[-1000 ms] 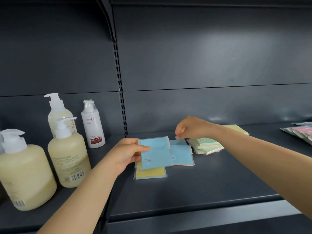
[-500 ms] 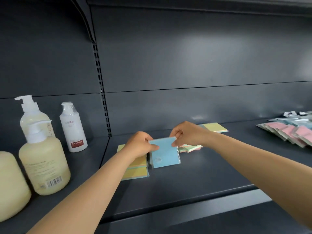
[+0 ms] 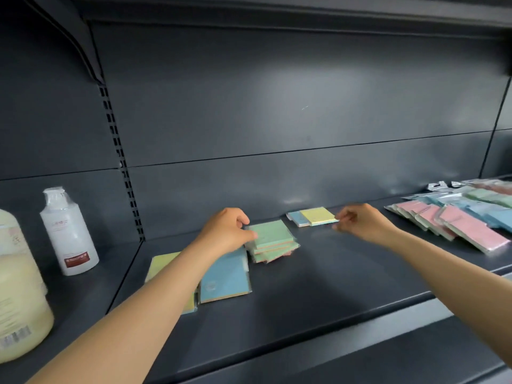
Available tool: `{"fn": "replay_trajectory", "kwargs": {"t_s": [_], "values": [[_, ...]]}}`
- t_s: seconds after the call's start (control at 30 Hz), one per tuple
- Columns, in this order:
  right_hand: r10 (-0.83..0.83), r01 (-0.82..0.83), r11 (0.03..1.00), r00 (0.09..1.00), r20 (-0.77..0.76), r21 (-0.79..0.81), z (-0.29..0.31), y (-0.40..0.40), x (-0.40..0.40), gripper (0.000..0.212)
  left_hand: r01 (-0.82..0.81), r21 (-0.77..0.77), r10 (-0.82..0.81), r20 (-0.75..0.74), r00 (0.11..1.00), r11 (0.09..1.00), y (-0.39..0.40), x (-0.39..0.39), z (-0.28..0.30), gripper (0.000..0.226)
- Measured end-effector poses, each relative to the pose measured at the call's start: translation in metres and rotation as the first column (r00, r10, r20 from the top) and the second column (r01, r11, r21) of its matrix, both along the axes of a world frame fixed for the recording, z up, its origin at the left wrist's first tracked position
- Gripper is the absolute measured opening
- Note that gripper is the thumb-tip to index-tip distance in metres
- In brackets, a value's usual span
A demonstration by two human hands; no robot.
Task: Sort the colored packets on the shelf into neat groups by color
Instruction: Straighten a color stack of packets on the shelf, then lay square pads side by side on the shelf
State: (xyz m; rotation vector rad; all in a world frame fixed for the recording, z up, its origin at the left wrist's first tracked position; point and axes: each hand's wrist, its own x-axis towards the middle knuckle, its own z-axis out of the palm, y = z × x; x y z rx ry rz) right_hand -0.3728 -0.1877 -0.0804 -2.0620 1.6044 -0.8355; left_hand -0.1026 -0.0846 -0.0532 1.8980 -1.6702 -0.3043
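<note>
Left hand (image 3: 225,234) gripping green packet stack (image 3: 270,239), right hand (image 3: 360,221) loosely curled, holding nothing

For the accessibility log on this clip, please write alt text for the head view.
A person's left hand touches a stack of green packets on a dark shelf while the right hand reaches toward a yellow packet farther back. A blue packet lies by the left forearm; pink packets sit at right, bottles at left.
</note>
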Motion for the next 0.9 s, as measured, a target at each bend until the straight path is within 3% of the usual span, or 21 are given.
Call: {"fn": "replay_trajectory", "kwargs": {"t_s": [0.17,0.3,0.57,0.73,0.9], "values": [[-0.072,0.069,0.994,0.997,0.037,0.079,-0.030,-0.048,-0.026,0.044,0.031,0.069,-0.033,0.023,0.999,0.997,-0.056,-0.041,0.011,0.041],[-0.017,0.013,0.996,0.999,0.046,0.085,-0.049,-0.081,-0.025,0.064,0.033,0.240,-0.063,0.115,0.991,0.970,-0.106,-0.068,0.017,0.053],[0.150,-0.166,0.981,0.977,0.151,0.097,-0.056,-0.150,-0.017,0.066,-0.069,0.441,-0.033,0.221,0.975,0.895,-0.187,-0.089,-0.007,0.076],[0.262,-0.259,0.964,0.964,-0.045,0.063,-0.058,-0.174,-0.006,0.041,-0.085,0.538,-0.093,0.296,0.951,0.839,-0.214,-0.092,-0.018,0.081],[0.354,-0.354,0.926,0.935,0.024,0.132,-0.059,-0.190,-0.005,0.057,-0.110,0.602,-0.131,0.343,0.930,0.791,-0.225,-0.092,-0.013,0.070]]}}
